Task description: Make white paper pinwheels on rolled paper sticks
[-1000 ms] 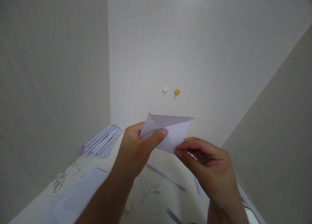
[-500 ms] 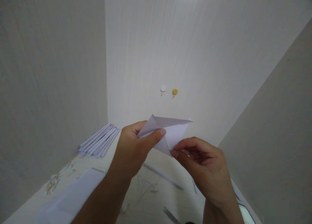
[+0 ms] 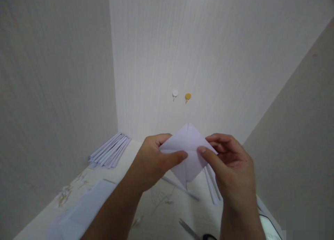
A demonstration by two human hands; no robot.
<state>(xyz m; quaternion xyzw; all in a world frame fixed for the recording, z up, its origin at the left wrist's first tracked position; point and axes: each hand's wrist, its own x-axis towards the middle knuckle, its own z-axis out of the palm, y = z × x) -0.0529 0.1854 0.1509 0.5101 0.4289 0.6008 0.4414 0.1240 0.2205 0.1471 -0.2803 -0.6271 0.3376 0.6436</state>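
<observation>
I hold a folded piece of white paper (image 3: pixel 189 153) in the air in front of me, turned so it shows as a diamond with one corner up and one down. My left hand (image 3: pixel 153 161) pinches its left side, thumb on the front and fingers behind. On the right side my right hand (image 3: pixel 229 167) grips it the same way, thumb on the front. Both hands are closed on the paper, a little above the table.
A bundle of rolled white paper sticks (image 3: pixel 109 153) lies at the back left of the pale table (image 3: pixel 161 212). Loose sticks (image 3: pixel 212 187) lie under my hands, flat white sheets (image 3: pixel 80 212) at front left, scissors (image 3: pixel 193 231) at the front edge. Two pins (image 3: pixel 182 95) are in the back wall.
The paper has been turned and opened from a slanted triangle into a diamond. My right hand moved up from its lower corner to its right side.
</observation>
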